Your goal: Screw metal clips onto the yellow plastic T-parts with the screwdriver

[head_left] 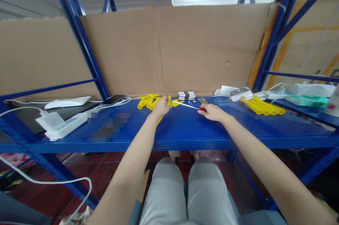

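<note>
My right hand [212, 112] is closed around the red handle of a screwdriver [186, 105]. Its long metal shaft points left, and the tip meets or lies very near a yellow plastic part [169, 102]. That part is gripped in the closed fingers of my left hand [160, 107], which hide some of it. Several yellow tube-shaped pieces with crosswise ends [143, 102] lie just left of that hand. Behind the screwdriver sit small white packs with dark bands [186, 96], with tiny bits in front of them.
Yellow tubes [262, 105] lie at the right beside a small box [240, 93]. A white power strip [69, 126] with cables and a dark phone [113, 99] are at the left. A cardboard sheet [198, 48] backs the blue shelf [190, 129]; blue posts stand either side.
</note>
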A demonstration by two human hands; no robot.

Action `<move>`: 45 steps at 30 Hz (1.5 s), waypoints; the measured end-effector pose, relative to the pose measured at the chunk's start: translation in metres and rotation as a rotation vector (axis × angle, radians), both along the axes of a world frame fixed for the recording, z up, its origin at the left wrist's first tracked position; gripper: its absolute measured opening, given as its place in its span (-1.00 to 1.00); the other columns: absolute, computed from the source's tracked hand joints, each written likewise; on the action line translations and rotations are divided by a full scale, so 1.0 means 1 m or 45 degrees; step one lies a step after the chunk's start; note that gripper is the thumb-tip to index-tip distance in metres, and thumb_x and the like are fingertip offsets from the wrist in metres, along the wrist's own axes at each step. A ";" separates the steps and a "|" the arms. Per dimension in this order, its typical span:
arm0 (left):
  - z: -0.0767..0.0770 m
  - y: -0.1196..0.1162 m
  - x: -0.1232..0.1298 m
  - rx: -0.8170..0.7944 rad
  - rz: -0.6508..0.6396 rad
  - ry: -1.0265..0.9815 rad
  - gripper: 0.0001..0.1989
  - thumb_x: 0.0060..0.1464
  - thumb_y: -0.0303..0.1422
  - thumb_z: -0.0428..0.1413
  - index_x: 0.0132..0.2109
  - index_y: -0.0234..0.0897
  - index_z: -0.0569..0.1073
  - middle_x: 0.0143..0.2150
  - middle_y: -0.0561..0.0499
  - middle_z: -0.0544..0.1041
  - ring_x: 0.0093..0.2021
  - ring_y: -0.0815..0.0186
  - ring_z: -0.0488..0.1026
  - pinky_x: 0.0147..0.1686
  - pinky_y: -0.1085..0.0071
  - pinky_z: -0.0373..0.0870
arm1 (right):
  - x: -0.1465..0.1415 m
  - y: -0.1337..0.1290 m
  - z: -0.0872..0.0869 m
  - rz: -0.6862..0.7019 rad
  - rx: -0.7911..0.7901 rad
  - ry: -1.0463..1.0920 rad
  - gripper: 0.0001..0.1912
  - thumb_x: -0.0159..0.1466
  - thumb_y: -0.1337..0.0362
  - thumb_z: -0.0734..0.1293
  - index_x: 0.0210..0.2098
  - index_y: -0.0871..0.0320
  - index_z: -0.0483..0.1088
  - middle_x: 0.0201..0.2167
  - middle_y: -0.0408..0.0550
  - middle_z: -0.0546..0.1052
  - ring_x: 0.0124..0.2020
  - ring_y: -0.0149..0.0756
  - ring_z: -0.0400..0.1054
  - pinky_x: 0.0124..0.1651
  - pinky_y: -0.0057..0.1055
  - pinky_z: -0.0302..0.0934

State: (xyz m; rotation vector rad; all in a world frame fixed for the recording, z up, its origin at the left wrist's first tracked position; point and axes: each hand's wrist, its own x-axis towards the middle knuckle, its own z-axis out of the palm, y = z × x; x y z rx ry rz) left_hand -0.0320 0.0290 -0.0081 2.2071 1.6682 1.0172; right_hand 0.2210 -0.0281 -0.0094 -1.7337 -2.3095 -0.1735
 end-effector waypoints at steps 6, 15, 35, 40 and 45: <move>0.002 -0.002 0.001 -0.032 0.012 -0.007 -0.75 0.07 -0.54 0.06 -0.07 -0.30 0.34 -0.08 -0.18 0.56 -0.28 0.23 0.55 -0.38 0.41 0.43 | -0.001 -0.002 0.002 -0.013 -0.041 -0.019 -0.77 0.35 0.19 0.17 -0.16 0.16 0.38 -0.23 0.09 0.57 -0.18 -0.15 0.46 -0.25 -0.42 0.16; 0.000 0.000 0.001 -0.009 0.014 0.022 -0.82 0.06 -0.50 0.09 -0.14 -0.29 0.39 -0.10 -0.16 0.56 -0.28 0.23 0.54 -0.39 0.42 0.42 | 0.002 0.003 -0.002 0.037 -0.031 0.040 -0.79 0.33 0.22 0.19 -0.21 0.17 0.41 -0.24 0.07 0.58 -0.20 -0.19 0.46 -0.23 -0.43 0.18; 0.001 0.001 0.002 -0.032 0.012 -0.002 -0.69 0.06 -0.55 0.04 -0.02 -0.32 0.33 -0.03 -0.21 0.55 -0.31 0.26 0.55 -0.36 0.41 0.44 | 0.009 0.009 -0.002 -0.256 -0.068 0.059 -0.67 0.37 0.23 0.11 0.04 0.21 0.31 0.02 0.24 0.49 0.06 -0.01 0.37 -0.01 -0.17 0.20; -0.001 0.002 0.003 -0.033 0.033 0.015 -0.69 0.08 -0.53 0.06 0.00 -0.31 0.33 0.00 -0.23 0.53 -0.29 0.23 0.56 -0.33 0.37 0.45 | 0.014 0.008 0.000 -0.433 -0.100 -0.016 -0.65 0.37 0.27 0.08 0.06 0.27 0.29 0.02 0.29 0.47 0.11 0.02 0.30 0.09 -0.02 0.09; -0.001 0.002 0.004 -0.038 0.053 0.021 -0.68 0.08 -0.52 0.08 0.01 -0.30 0.35 0.01 -0.24 0.52 -0.26 0.21 0.56 -0.31 0.37 0.46 | 0.020 0.011 -0.001 -0.507 -0.098 -0.082 -0.66 0.36 0.33 0.08 0.06 0.29 0.28 0.08 0.28 0.41 0.16 0.02 0.22 0.14 0.05 0.02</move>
